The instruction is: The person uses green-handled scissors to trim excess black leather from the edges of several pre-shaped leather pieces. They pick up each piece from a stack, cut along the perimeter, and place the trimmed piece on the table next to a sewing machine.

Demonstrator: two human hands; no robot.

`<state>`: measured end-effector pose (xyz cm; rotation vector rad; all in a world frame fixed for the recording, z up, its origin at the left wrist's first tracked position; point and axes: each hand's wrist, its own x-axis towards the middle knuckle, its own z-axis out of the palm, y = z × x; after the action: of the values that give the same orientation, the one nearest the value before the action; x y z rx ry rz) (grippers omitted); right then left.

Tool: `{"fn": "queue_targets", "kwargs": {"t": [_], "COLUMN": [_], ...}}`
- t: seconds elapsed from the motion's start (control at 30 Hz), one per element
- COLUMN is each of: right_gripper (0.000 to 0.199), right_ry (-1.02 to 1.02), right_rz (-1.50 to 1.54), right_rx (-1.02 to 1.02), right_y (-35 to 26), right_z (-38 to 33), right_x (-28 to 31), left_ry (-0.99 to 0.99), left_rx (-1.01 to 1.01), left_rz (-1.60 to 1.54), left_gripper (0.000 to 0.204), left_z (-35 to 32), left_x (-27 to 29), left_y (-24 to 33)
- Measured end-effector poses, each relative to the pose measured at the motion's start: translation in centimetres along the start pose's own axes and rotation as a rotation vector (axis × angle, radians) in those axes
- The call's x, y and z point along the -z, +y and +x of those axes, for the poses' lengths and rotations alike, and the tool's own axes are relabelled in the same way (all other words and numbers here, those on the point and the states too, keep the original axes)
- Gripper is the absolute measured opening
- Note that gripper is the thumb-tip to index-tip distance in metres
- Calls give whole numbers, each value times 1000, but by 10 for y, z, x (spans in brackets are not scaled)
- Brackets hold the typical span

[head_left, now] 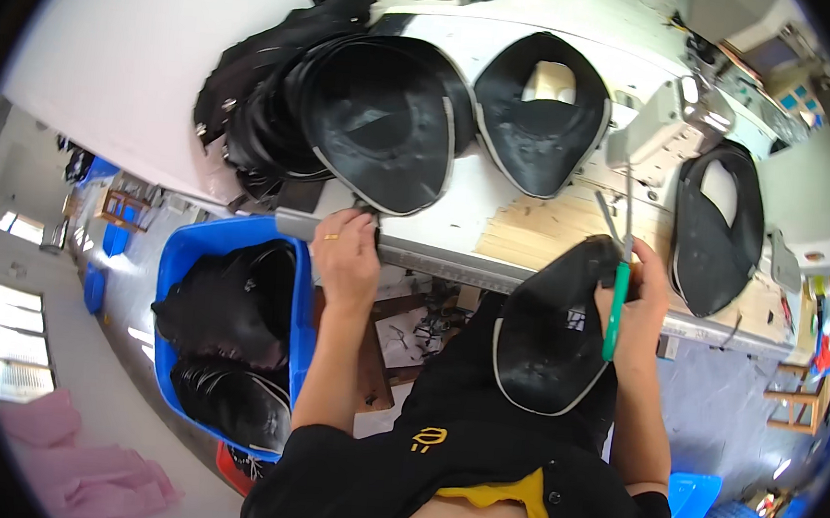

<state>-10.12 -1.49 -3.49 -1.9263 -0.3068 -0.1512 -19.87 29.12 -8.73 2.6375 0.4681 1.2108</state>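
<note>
My right hand (644,309) is closed around a green-handled tool (614,311) and the edge of a black shoe upper (549,336). The tool has a long thin metal shaft pointing away from me, with a second grey prong beside it; its exact kind is unclear. The upper hangs above my lap, oval, shiny and pale along its lower edge. My left hand (346,259) rests at the table's front edge with fingers curled by a small black part, largely hidden. Just beyond it lies a pile of black shoe uppers (381,122).
Another upper (540,123) lies mid-table, and one (718,232) sits right of the white sewing machine (670,118). A blue bin (170,290) of black pieces stands left, below the white table (446,227). A wooden stool (800,401) is at far right.
</note>
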Motion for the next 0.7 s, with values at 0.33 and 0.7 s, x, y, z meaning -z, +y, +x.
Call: {"fn": "queue_targets", "kwargs": {"t": [0.33, 0.7], "right_gripper": [63, 58], "right_ry": [-288, -472], "right_rz": [328, -58], "right_rx": [50, 362], "right_y": [-2, -49], "right_z": [-2, 21], "right_x": [22, 43], "left_ry": [-339, -1131], "left_rx": [18, 722], "left_rz": [-790, -1835], "left_gripper": [43, 28], "left_z": [11, 50], "left_x": [19, 24], "left_y": [108, 156]}}
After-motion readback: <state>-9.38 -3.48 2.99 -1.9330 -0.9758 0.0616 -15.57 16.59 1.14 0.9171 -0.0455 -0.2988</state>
